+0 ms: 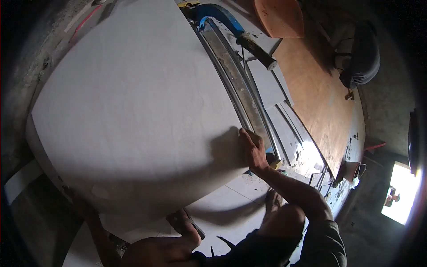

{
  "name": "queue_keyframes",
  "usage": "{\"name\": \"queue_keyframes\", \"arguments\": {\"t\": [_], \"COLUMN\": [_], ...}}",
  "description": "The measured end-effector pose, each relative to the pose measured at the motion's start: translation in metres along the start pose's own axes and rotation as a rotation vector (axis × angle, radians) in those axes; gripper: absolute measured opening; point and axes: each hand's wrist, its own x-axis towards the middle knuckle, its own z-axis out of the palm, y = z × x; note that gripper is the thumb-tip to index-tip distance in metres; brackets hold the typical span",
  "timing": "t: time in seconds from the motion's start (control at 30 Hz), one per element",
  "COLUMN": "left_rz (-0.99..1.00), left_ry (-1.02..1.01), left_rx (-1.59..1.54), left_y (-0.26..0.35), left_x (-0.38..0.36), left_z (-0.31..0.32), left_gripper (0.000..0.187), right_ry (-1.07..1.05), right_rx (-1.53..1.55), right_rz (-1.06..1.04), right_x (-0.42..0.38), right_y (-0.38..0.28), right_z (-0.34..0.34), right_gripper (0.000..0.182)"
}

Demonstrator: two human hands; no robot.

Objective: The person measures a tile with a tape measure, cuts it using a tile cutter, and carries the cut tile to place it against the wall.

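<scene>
Large pale grey, smooth flat sheet point(142, 102) fills the space between the hands and well ahead of them. Right hand point(253, 152) at the sheet's near right corner, fingers curled and closed on the edge, one fingertip on the upper face; a shadow falls on the sheet just beside it. Left hand point(75, 201) in deep shade at the near left edge, touching the sheet; cannot tell how its fingers are set. Ahead of the right hand, along the sheet's right side: long metal rails point(231, 73) with a dusty strip between, and at their far end a blue curved metal arm point(224, 17) with a black cylindrical grip point(258, 52). Right of the rails, flat white offcuts point(267, 84), some overlapping. Farther right, a broad brown wooden board point(313, 98); an orange, smooth curved object point(280, 18) by its far end. Between the hands, on the near side, a bare foot point(180, 221) on a pale floor point(222, 200). Well off to the right of the right hand, a bright rectangular opening point(402, 191) in a dark wall.
</scene>
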Motion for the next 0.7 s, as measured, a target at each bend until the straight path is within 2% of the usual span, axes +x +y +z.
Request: {"name": "queue_keyframes", "arguments": {"t": [0.07,0.13,0.17,0.27,0.3,0.37,0.4,0.47,0.53,0.57,0.63,0.7], "left_rz": [-0.106,-0.075,-0.055,0.008,-0.051,-0.111,-0.107,0.049,-0.033,-0.076,-0.110,-0.225], "left_ry": [-0.001,0.003,0.001,0.010,-0.030,-0.068,-0.067,0.037,0.034,0.022,0.029,0.002], "left_rx": [-0.456,-0.345,-0.283,-0.102,-0.094,-0.072,-0.058,-0.039,-0.137,-0.177,-0.406,-0.549], "left_y": [0.012,0.008,0.006,0.001,0.001,-0.004,-0.010,-0.030,0.001,0.017,0.031,0.056], "left_x": [-0.010,-0.015,-0.019,-0.025,-0.022,-0.026,-0.030,-0.033,-0.037,-0.043,-0.051,-0.052], "left_z": [0.010,0.017,0.019,0.022,0.027,0.030,0.032,0.041,0.036,0.030,0.030,0.031], "left_gripper": [0.042,0.042,0.042,0.041,0.041,0.040,0.040,0.039,0.039,0.040,0.041,0.041], "right_ry": [0.034,0.104,0.098,-0.027,-0.045,-0.004,-0.035,-0.029,0.036,-0.067,-0.097,-0.145], "right_rx": [-0.150,-0.252,-0.257,-0.084,-0.002,-0.145,-0.121,0.002,0.190,0.105,-0.025,-0.191], "right_rz": [-0.085,-0.278,-0.277,0.080,0.218,0.010,0.044,0.107,0.167,0.192,-0.035,-0.055], "right_x": [-0.001,-0.011,-0.016,-0.024,-0.020,-0.023,-0.020,-0.017,-0.020,-0.020,-0.027,-0.029], "right_y": [0.043,0.063,0.070,0.050,0.052,0.068,0.077,0.093,0.104,0.110,0.138,0.151], "right_z": [-0.004,0.001,0.001,0.002,0.003,0.004,0.003,0.003,0.006,-0.001,-0.008,-0.018], "right_gripper": [0.044,0.044,0.045,0.039,0.038,0.034,0.033,0.035,0.041,0.034,0.035,0.042]}}
